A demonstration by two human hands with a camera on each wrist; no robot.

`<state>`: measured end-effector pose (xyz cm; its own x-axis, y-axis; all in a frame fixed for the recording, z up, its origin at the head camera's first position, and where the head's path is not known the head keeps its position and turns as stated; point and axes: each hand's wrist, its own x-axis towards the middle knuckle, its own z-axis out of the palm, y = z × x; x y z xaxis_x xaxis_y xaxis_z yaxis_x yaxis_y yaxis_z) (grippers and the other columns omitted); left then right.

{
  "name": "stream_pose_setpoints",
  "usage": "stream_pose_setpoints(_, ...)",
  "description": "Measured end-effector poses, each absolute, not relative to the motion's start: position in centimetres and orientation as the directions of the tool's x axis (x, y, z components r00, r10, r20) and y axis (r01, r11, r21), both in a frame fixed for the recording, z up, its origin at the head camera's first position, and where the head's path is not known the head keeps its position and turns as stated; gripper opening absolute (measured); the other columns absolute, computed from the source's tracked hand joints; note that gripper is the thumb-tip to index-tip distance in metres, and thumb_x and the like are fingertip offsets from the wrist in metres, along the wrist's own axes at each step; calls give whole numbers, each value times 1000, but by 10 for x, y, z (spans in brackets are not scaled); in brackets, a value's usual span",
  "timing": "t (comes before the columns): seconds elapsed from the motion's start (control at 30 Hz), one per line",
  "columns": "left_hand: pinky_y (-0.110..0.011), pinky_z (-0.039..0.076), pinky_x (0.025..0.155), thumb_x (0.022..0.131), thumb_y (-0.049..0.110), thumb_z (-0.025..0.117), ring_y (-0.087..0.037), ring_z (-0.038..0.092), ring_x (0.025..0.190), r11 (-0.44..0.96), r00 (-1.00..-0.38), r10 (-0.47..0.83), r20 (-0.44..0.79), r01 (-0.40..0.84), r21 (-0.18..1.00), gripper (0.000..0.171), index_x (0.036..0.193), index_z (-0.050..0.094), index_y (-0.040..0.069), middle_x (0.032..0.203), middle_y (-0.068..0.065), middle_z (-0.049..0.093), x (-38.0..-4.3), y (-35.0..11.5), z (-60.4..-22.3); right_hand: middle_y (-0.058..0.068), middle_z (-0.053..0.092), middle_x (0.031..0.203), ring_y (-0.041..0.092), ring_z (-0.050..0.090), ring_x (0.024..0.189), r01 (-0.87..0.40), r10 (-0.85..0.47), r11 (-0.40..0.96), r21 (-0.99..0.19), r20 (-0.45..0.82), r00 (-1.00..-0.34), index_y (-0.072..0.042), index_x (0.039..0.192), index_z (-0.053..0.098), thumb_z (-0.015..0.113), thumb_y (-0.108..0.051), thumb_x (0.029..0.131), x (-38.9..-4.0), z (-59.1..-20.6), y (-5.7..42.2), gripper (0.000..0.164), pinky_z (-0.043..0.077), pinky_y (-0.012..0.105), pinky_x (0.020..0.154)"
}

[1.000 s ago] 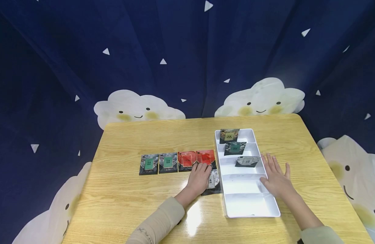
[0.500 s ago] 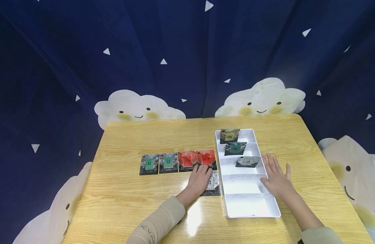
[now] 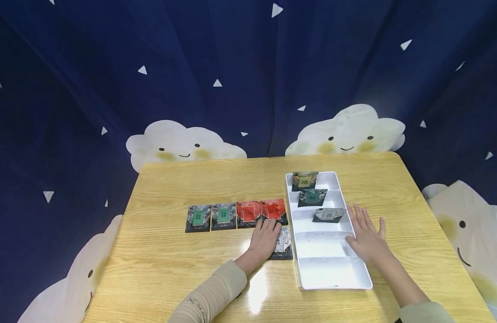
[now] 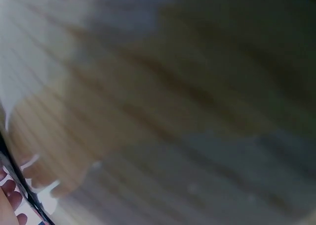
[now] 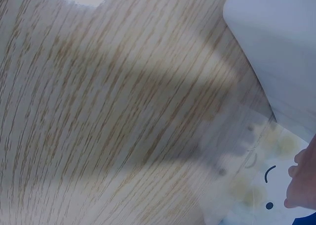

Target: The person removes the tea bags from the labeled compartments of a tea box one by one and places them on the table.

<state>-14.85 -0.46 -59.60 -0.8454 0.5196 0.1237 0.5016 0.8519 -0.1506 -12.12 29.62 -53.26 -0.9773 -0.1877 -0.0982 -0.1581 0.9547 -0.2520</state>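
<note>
My left hand (image 3: 264, 237) rests over a flat dark packet with a pale grey label (image 3: 286, 242), covering its left part; the thumb is hidden. The fingers reach to the lower edge of a red packet (image 3: 273, 210). In the left wrist view, fingertips (image 4: 14, 200) show beside a dark packet edge (image 4: 24, 190). Against the right side of a white compartment tray (image 3: 332, 272) lies my right hand (image 3: 367, 237), fingers spread and thumb at the rim. Three packets lean inside the tray: yellow-labelled (image 3: 304, 181), green-labelled (image 3: 311, 197) and grey (image 3: 329, 215).
Another red packet (image 3: 248, 212) and two green-labelled packets, one nearer (image 3: 223, 215) and one at the far left (image 3: 198, 217), continue the row on the wooden table (image 3: 163, 269). A dark blue curtain (image 3: 240, 54) with clouds hangs behind the table.
The grey-labelled packet under my left hand has turned slightly and now lies straighter, its lower edge level. My left hand has barely shifted. My right hand and the tray have not moved.
</note>
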Motion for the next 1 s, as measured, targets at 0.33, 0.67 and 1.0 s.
stream_pose_setpoints(0.33,-33,35,87,92,15,34,-15,42,89,853,-837,521,168,501,-145,17,106,44,20,98,2,41,-148,-5,-596,18,-5,151,40,0,136,-163,-191,952,-261,-87,-978,-13,147,-6,45,-27,88,-121,-533,296,79,-21,59,97)
stream_pose_setpoints(0.67,-34,37,85,91,17,44,-17,44,89,867,-839,499,219,483,-125,17,108,48,19,97,1,44,-156,-2,-580,18,-3,151,41,2,136,-158,-183,954,-256,-77,-980,-13,147,-5,45,-27,87,-121,-535,296,79,-18,61,98)
stream_pose_setpoints(1.0,-33,34,85,93,32,46,-15,46,92,883,-822,457,340,464,-65,21,108,52,18,97,2,48,-175,18,-543,21,2,150,38,-4,137,-160,-186,950,-268,-76,-980,-12,147,-4,45,-26,88,-120,-534,296,78,-21,59,97)
